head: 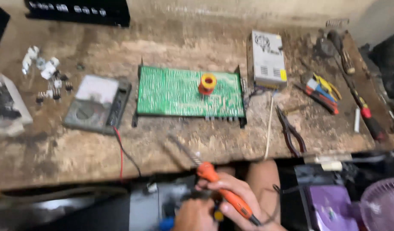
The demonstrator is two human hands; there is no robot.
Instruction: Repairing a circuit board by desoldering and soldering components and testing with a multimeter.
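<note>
Right hand (237, 196) at 6 o'clock, fingers clamped on orange soldering iron (222, 192), tip toward 11. Left hand (195, 216) alongside, grip unclear. Green board (180, 92) on counter (205, 141), 12 o'clock. Prep stage; next needs steady tip.

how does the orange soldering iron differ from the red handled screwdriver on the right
The soldering iron is held in the right hand below the bench edge, tip pointing up-left; the screwdriver lies untouched on the wooden bench. The soldering iron's handle is orange, while the screwdriver's is red and black. Both are long, slim hand tools.
</note>
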